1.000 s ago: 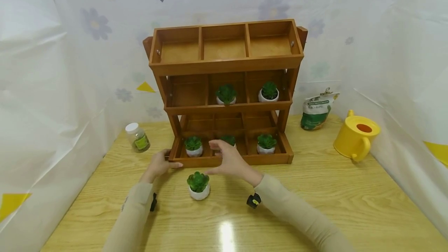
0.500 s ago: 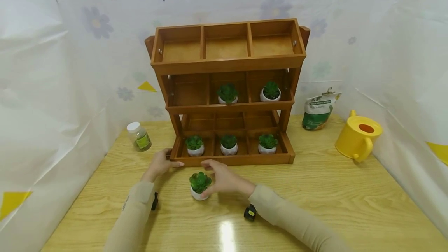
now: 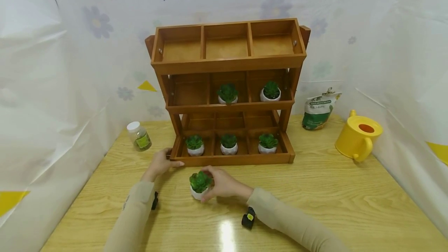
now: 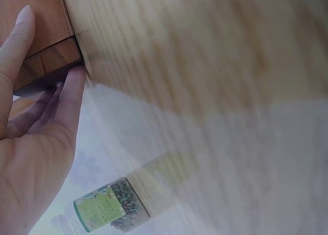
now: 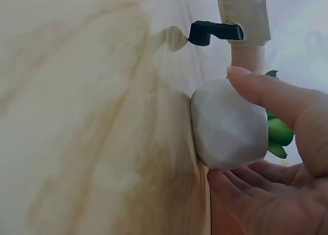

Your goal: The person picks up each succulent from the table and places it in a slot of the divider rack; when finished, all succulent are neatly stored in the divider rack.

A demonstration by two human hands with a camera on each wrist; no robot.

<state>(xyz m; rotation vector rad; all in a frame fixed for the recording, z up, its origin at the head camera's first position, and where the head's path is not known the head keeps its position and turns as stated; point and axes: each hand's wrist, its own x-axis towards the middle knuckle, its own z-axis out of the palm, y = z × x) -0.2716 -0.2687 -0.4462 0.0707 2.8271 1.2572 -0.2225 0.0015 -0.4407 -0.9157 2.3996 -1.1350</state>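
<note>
My right hand (image 3: 224,184) grips a small potted succulent (image 3: 200,184) on the table in front of the shelf. In the right wrist view its white faceted pot (image 5: 230,127) sits with its base at the table, thumb on one side and fingers on the other. My left hand (image 3: 161,165) holds the lower left front corner of a three-tier wooden plant shelf (image 3: 231,161). Seen from the left wrist, the thumb lies on the front board (image 4: 46,19) and the fingers reach round the side.
Potted succulents stand in the bottom tier, one per front compartment (image 3: 229,149), and two more in the middle tier (image 3: 270,94). A white-capped jar (image 3: 140,139) is at left. A green-and-white bag (image 3: 318,112) and yellow watering can (image 3: 355,137) stand at right.
My right hand has come down and toward me from before the bottom tier, and its thumb and fingers have closed round the succulent's pot. The left hand stays on the shelf corner.
</note>
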